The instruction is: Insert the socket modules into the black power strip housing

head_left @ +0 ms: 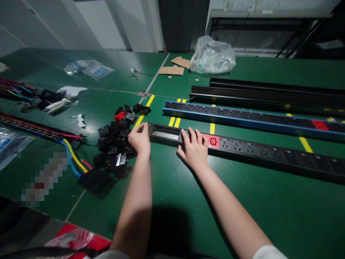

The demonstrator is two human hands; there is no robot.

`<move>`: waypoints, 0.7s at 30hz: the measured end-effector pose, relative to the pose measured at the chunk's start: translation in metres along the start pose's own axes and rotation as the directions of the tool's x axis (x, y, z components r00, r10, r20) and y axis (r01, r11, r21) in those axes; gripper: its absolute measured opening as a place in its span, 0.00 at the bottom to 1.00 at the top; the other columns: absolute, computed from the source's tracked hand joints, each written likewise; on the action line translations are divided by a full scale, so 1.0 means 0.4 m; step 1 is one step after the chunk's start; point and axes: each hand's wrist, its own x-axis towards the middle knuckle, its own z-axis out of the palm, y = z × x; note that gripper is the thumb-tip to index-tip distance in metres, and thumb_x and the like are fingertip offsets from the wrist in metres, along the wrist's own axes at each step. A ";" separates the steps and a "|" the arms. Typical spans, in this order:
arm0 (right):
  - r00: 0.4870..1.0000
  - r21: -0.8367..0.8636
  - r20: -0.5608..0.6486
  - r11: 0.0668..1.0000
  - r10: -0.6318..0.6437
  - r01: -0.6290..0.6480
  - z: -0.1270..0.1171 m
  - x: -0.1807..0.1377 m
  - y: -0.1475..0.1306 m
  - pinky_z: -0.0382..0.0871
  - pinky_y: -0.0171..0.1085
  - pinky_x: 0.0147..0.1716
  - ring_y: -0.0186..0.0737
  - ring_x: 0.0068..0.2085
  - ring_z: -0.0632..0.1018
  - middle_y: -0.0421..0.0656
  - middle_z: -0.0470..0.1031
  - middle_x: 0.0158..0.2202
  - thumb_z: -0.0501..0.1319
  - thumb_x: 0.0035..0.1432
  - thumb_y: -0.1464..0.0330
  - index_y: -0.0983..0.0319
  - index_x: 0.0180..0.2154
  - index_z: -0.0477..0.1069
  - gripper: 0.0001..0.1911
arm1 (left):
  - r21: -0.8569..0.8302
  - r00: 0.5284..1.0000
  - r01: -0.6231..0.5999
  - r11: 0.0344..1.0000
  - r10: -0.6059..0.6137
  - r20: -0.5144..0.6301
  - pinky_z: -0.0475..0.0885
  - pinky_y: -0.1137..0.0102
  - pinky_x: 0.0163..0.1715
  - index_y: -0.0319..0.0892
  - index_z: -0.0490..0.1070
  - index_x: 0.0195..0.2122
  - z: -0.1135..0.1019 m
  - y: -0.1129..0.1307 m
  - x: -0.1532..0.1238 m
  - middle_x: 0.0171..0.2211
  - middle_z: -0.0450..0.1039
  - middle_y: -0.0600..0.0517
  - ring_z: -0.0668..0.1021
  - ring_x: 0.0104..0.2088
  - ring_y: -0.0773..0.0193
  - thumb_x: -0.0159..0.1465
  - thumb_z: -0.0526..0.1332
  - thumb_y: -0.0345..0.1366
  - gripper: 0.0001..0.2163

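Observation:
A long black power strip (252,149) lies across the green table, with a row of sockets and one red socket (214,141). Near its left end a rectangular opening shows a pale inside. My left hand (140,139) pinches the strip's left end between thumb and fingers; the fingertips partly hide what is there. My right hand (195,148) grips the strip just left of the red socket, fingers over the top and thumb on the near side. Beside my left hand is a heap of loose black socket modules (111,142), with a red one (120,116) among them.
Behind the strip lie a blue-edged power strip (242,120) and black rails (256,94). A clear plastic bag (212,55) and cardboard pieces (171,70) sit farther back. Wire bundles (40,127) and white gloves (58,105) are at left. Yellow tape (212,128) marks the table.

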 end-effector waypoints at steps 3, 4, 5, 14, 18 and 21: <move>1.000 0.006 -0.005 1.000 0.002 -0.002 -0.001 0.000 0.000 0.49 0.51 0.58 0.56 0.63 0.59 0.50 0.61 0.65 0.57 0.60 0.60 0.58 0.64 0.59 0.32 | -0.071 1.000 -0.003 0.997 0.001 -0.021 0.74 0.64 0.47 0.40 0.79 0.41 0.012 -0.006 0.002 0.40 0.80 0.46 0.81 0.41 0.57 0.60 0.61 0.46 0.16; 1.000 0.008 -0.005 1.000 0.002 -0.002 -0.001 0.000 0.000 0.49 0.51 0.58 0.56 0.63 0.59 0.51 0.61 0.65 0.57 0.60 0.60 0.58 0.64 0.59 0.32 | -0.107 1.000 0.006 0.994 -0.009 -0.021 0.74 0.65 0.46 0.39 0.78 0.40 0.016 -0.009 0.003 0.39 0.80 0.46 0.81 0.40 0.58 0.60 0.61 0.45 0.16; 1.000 0.009 -0.005 1.000 0.002 -0.002 -0.001 0.000 0.000 0.49 0.51 0.58 0.56 0.63 0.59 0.51 0.61 0.65 0.57 0.60 0.60 0.58 0.64 0.59 0.32 | -0.145 1.000 0.019 0.989 -0.022 -0.018 0.75 0.65 0.45 0.38 0.78 0.40 0.020 -0.013 0.004 0.39 0.80 0.45 0.81 0.40 0.58 0.60 0.62 0.45 0.16; 1.000 0.027 -0.016 1.000 0.001 -0.001 0.000 0.000 0.000 0.49 0.51 0.58 0.57 0.63 0.59 0.51 0.62 0.64 0.58 0.60 0.60 0.58 0.64 0.60 0.32 | -0.356 0.996 0.061 0.932 -0.081 -0.040 0.77 0.64 0.44 0.36 0.79 0.37 0.027 -0.041 0.022 0.35 0.80 0.45 0.81 0.36 0.58 0.54 0.68 0.43 0.16; 1.000 0.021 -0.008 1.000 0.002 -0.002 0.000 0.000 0.000 0.49 0.51 0.58 0.56 0.63 0.59 0.51 0.61 0.65 0.57 0.60 0.60 0.58 0.64 0.59 0.31 | -0.358 0.992 0.091 0.929 -0.115 -0.044 0.77 0.63 0.45 0.35 0.78 0.38 0.036 -0.040 0.021 0.37 0.80 0.44 0.81 0.38 0.58 0.55 0.67 0.43 0.16; 1.000 0.017 -0.006 1.000 0.005 -0.005 0.001 0.000 -0.001 0.49 0.51 0.58 0.55 0.64 0.59 0.50 0.61 0.65 0.56 0.60 0.60 0.58 0.64 0.59 0.31 | -0.344 0.995 0.068 0.936 -0.090 -0.051 0.76 0.64 0.44 0.36 0.78 0.38 0.035 -0.033 0.013 0.36 0.80 0.45 0.81 0.37 0.58 0.55 0.66 0.44 0.16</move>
